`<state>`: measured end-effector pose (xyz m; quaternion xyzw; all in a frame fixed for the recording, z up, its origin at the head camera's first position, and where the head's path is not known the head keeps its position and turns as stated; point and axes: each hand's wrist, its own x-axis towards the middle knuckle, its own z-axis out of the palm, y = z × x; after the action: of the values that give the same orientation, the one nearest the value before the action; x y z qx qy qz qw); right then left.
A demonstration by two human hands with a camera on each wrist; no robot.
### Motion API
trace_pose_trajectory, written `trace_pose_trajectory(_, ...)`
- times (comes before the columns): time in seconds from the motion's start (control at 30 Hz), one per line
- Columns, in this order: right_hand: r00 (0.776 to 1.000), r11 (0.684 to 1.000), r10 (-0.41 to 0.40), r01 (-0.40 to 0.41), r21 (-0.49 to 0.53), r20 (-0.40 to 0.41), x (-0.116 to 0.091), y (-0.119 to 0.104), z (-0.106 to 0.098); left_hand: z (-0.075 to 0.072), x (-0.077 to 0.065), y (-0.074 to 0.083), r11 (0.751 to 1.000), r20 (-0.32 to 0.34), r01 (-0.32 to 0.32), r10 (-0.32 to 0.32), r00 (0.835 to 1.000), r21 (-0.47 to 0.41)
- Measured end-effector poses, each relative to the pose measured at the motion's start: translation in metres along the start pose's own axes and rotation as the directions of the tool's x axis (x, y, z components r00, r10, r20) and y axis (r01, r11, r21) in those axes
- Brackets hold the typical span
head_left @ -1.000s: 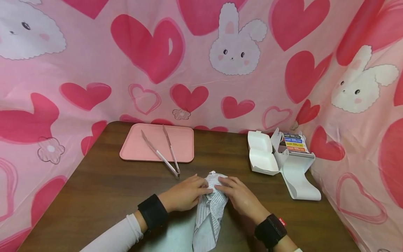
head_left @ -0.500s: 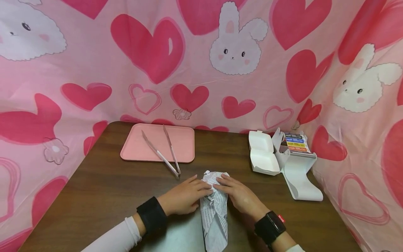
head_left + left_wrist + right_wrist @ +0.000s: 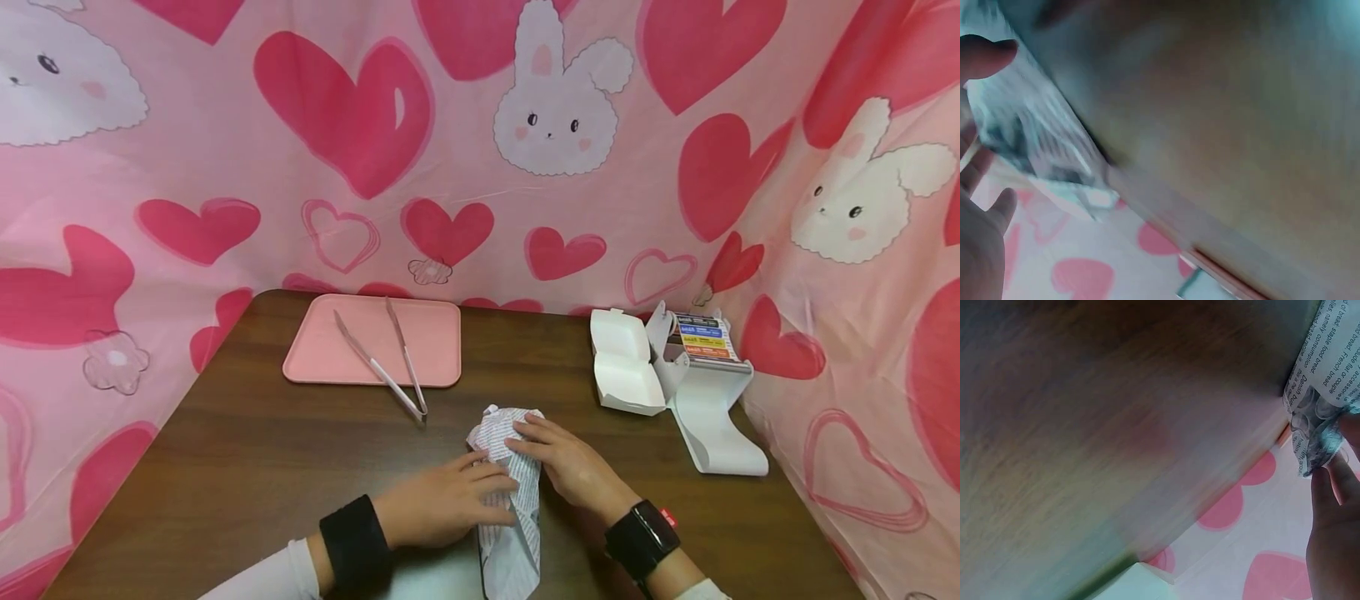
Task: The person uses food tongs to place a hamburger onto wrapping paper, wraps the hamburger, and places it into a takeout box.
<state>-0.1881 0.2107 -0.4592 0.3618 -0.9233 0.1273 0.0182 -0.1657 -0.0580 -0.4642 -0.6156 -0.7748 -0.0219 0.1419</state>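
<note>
Left hand (image 3: pixel 442 504) across the packet (image 3: pixel 528 493), fingers spread and nearly straight, thumb well apart from them, nothing gripped. In the head view the fingertips lie over the paper, though whether each one touches I can't tell, and the left wrist view is too blurred to settle it. Over to the right hand (image 3: pixel 581 471): open too, fingers reaching over the packet's far right part, fingertips lying on the paper, none curled round it.

And the packet itself, long and narrow, lies between the two hands on the brown table (image 3: pixel 262 450), its near end running down to the bottom of the head view. It's newsprint-style paper, folded and crumpled at the far end, with "French bread" readable in the right wrist view. Black wristbands (image 3: pixel 354 542) on both arms, white sleeve (image 3: pixel 273 575) on the left.

Further out, beyond the left hand, a pink tray (image 3: pixel 438 333), with tongs (image 3: pixel 393 385) splayed in a V, arms over the tray, joined end past its near edge. Away to the right, a white box (image 3: pixel 628 387) sits lid open, just beside a white holder (image 3: pixel 708 383) carrying colourful small boxes (image 3: pixel 701 335), a broad white strip (image 3: pixel 712 437) curling down in front. Behind everything, a pink curtain (image 3: pixel 457 150) with hearts and rabbits.
</note>
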Motion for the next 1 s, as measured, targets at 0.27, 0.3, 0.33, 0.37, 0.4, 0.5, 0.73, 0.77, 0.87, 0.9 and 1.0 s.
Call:
trace_pose_trajectory(0.27,1.0,1.0,0.001,-0.001,-0.014,-0.012,-0.001,-0.001,0.0,-0.004,0.005,0.029,0.98,0.025,-0.179,0.178,0.984,0.09)
trace_pose_trajectory(0.3,1.0,1.0,0.001,-0.002,-0.014,-0.014,-0.001,-0.001,0.0,-0.004,0.006,0.032,0.976,0.031,-0.192,0.189,0.981,0.102)
trace_pose_trajectory(0.33,1.0,1.0,0.001,-0.001,-0.016,-0.015,-0.001,-0.001,0.0,-0.004,0.006,0.034,0.972,0.034,-0.202,0.199,0.979,0.117)
trace_pose_trajectory(0.37,1.0,1.0,0.001,-0.001,-0.017,-0.016,-0.001,-0.001,0.0,-0.004,0.007,0.035,0.968,0.035,-0.209,0.206,0.978,0.139)
trace_pose_trajectory(0.4,1.0,1.0,0.001,-0.001,-0.018,-0.016,-0.001,-0.001,0.0,-0.004,0.007,0.037,0.963,0.036,-0.215,0.212,0.977,0.16)
trace_pose_trajectory(0.5,1.0,1.0,-0.004,0.003,-0.021,-0.018,-0.001,-0.001,0.0,-0.003,0.007,0.038,0.959,0.039,-0.22,0.217,0.975,0.177)
trace_pose_trajectory(0.73,0.999,1.0,-0.028,0.028,-0.013,-0.038,-0.002,0.001,0.002,0.001,0.004,0.034,0.971,-0.02,-0.198,0.202,0.979,0.132)
trace_pose_trajectory(0.77,0.999,0.999,-0.032,0.031,-0.011,-0.041,-0.002,0.001,0.002,0.001,0.004,0.034,0.972,-0.03,-0.195,0.2,0.979,0.13)
trace_pose_trajectory(0.87,0.999,0.999,-0.034,0.034,-0.002,-0.04,-0.001,0.001,0.002,0.0,0.006,0.031,0.982,-0.08,-0.17,0.177,0.981,0.083)
trace_pose_trajectory(0.9,0.999,0.999,-0.033,0.033,0.0,-0.039,-0.001,0.002,0.002,-0.001,0.006,0.03,0.986,-0.106,-0.156,0.161,0.981,0.056)
trace_pose_trajectory(1.0,0.999,0.999,-0.035,0.036,0.006,-0.038,-0.001,0.002,0.002,-0.003,0.007,0.023,0.995,-0.203,-0.084,0.072,0.976,-0.055)
